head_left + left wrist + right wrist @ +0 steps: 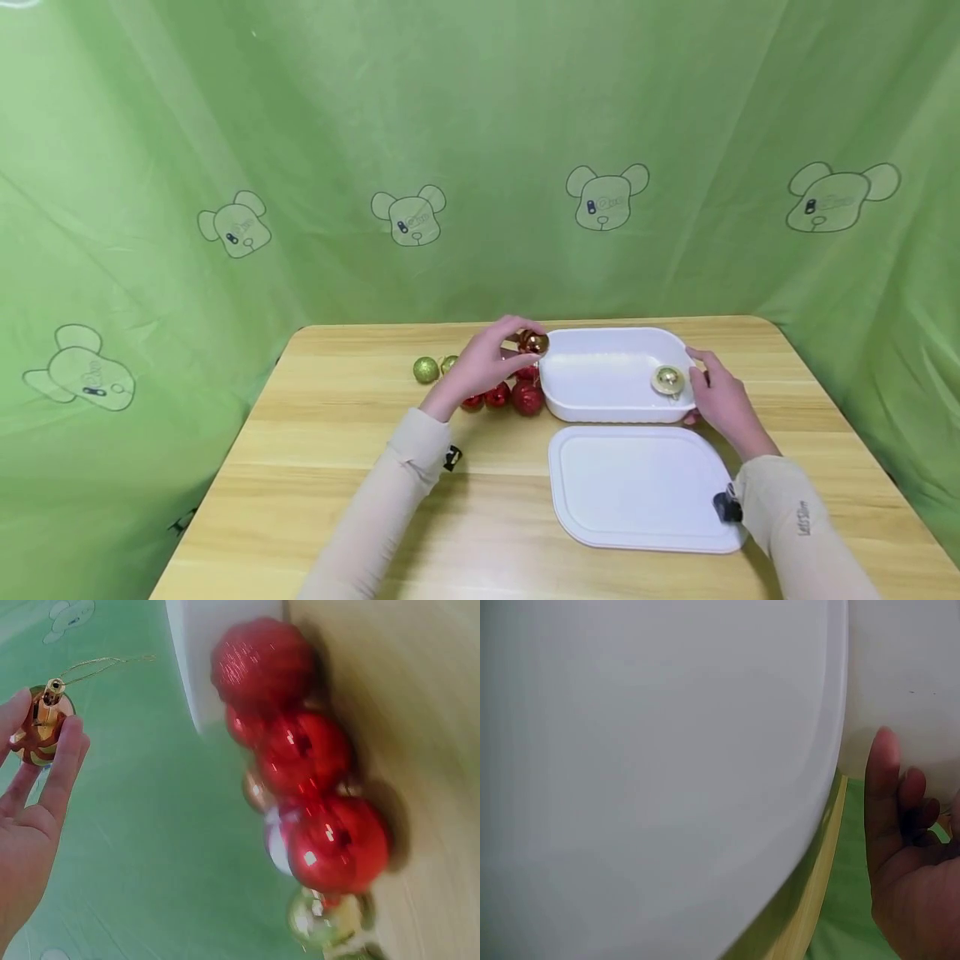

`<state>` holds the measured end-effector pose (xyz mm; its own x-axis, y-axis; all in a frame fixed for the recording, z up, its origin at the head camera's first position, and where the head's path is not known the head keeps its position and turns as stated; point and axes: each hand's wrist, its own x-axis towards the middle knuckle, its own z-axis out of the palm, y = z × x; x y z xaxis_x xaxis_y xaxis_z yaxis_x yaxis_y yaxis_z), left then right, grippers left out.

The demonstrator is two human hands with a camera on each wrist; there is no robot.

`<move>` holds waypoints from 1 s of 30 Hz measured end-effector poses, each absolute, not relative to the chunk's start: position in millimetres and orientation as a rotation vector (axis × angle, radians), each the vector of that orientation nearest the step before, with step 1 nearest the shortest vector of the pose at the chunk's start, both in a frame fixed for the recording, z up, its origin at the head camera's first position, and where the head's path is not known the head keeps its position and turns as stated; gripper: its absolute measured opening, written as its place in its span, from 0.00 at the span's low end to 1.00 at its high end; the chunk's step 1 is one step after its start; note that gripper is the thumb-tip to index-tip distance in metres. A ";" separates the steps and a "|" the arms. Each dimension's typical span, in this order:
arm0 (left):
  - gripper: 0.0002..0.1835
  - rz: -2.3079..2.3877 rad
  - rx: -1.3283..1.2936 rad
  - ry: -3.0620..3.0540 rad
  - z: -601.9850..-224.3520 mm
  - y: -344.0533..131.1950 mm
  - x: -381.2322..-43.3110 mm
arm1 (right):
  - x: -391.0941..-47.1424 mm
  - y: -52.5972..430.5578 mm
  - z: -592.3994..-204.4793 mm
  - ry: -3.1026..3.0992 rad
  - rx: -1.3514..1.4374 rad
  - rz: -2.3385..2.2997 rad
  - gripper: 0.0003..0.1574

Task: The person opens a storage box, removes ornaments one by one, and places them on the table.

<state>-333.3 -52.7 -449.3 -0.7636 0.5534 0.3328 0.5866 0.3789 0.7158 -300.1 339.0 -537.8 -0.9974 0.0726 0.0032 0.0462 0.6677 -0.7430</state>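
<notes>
My left hand (pixel 480 367) pinches a shiny copper-gold bauble (pixel 536 342) just above the left end of a white container (pixel 600 413). In the left wrist view, the fingers hold the bauble (pixel 39 735) around its sides, its gold string loop hanging free. At the container's other end, my right hand (pixel 726 404) grips the wall near the rim. Its fingers are partly curled in the right wrist view, against the container wall (pixel 900 690). One pale gold bauble (pixel 667 380) lies inside, toward the right. Several red baubles (pixel 527 398) sit beneath and beside my left hand, partly hidden.
A white lid (pixel 637 487) lies flat in front of the container, under my right forearm. Left of the red baubles is a glittery green bauble (pixel 426 370), with another green one (pixel 448 364) partly covered. A green curtain (pixel 495 125) hangs behind the wooden table (pixel 315 467).
</notes>
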 end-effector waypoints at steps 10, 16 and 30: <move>0.20 -1.367 -0.972 -2.595 -456.3 -89.9 -329.1 | -298.7 337.9 -536.0 -2.819 -0.093 1.263 0.34; 0.21 -1.374 -0.918 -2.599 -465.1 -116.2 -325.2 | -297.9 336.1 -536.5 -2.835 -0.115 1.296 0.35; 0.27 -1.270 -0.703 -2.703 -491.0 -167.4 -319.7 | -298.8 338.2 -537.3 -2.849 -0.123 1.267 0.35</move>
